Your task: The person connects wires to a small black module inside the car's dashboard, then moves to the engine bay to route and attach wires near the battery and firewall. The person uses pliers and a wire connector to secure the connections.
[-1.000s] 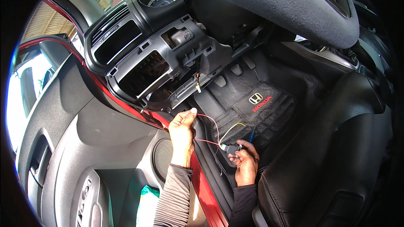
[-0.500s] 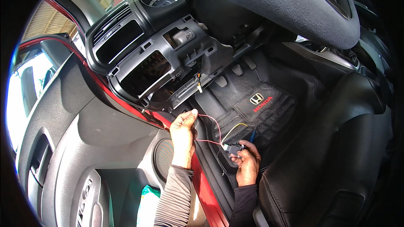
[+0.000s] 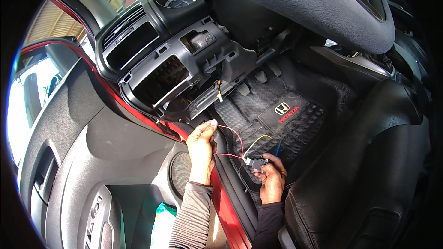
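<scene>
Head view — black connector [image 3: 256, 163] pinched in right hand [image 3: 271, 183] — left hand [image 3: 200, 153] pinching pink wire [image 3: 242, 145].

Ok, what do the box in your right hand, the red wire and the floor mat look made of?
Dark box: probably hard, dull plastic, with crisp edges. Red wire: likely metal sheathed in plastic; only the smooth coloured coat shows. Floor mat: black, grid texture, perhaps rubber or moulded plastic.

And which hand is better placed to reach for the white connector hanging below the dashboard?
Probably the left hand: it is nearer the white connector and pinches a thin red wire. The right hand is farther off, gripping the black module.
</scene>
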Motion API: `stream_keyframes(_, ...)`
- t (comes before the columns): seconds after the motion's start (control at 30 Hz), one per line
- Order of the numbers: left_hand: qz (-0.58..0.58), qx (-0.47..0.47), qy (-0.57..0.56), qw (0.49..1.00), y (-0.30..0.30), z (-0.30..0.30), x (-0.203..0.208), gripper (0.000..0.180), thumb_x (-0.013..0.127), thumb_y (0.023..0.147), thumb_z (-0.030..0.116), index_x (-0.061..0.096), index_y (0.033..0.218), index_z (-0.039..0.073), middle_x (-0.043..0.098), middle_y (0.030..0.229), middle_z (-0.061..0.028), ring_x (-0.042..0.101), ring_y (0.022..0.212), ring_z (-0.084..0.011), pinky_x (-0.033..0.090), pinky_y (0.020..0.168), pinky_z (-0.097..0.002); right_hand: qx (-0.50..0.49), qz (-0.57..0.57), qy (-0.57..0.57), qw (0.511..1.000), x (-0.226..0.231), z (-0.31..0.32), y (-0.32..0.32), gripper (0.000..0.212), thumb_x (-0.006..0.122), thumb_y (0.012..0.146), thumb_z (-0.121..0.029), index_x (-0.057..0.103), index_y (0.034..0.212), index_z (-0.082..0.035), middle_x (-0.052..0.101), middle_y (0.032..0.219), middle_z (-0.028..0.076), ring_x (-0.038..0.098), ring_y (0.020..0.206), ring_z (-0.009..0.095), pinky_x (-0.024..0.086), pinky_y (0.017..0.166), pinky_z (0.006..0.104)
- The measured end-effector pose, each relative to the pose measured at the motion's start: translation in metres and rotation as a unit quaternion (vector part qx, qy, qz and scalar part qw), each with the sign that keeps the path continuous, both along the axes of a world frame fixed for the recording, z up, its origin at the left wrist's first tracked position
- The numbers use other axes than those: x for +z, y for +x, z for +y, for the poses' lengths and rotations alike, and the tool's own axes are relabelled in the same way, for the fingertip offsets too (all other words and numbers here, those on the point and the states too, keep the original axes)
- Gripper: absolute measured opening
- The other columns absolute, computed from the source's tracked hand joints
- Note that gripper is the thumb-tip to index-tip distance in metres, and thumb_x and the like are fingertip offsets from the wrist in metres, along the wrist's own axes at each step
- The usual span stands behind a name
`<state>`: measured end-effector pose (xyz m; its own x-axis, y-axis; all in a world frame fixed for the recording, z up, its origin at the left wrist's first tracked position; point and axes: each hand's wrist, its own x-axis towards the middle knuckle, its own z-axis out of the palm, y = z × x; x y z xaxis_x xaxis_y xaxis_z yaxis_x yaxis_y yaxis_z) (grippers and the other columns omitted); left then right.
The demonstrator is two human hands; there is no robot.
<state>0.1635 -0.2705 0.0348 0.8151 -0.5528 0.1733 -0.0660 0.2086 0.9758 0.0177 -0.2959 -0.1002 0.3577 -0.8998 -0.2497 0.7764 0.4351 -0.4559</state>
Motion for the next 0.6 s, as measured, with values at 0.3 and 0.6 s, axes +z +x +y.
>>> stream_keyframes(0.3,0.011,0.000,-0.005,1.000,-0.0013,-0.0007,0.0000,0.012,0.076,0.093,0.017,0.075,0.099,0.007,0.047,0.059,0.0097,0.035,0.044,-0.0009,0.028,0.041,-0.0188,-0.002,0.007,0.002,1.000,-0.0008,-0.0006,-0.0005,0.033,0.055,0.081,0.007,0.070,0.109,0.001,0.067,0.083,0.008,0.068,0.064,0.017,0.059,0.058,0.0249)
stream_keyframes(0.6,0.018,-0.024,-0.021,0.999,0.0007,-0.0009,-0.0002,0.012,0.074,0.094,0.016,0.075,0.102,0.007,0.050,0.061,0.0091,0.039,0.048,-0.0008,0.033,0.042,-0.0186,-0.002,0.004,-0.001,1.000,-0.0050,-0.0011,0.0012,0.033,0.054,0.081,0.007,0.069,0.110,0.001,0.068,0.086,0.009,0.069,0.065,0.018,0.059,0.058,0.0253)
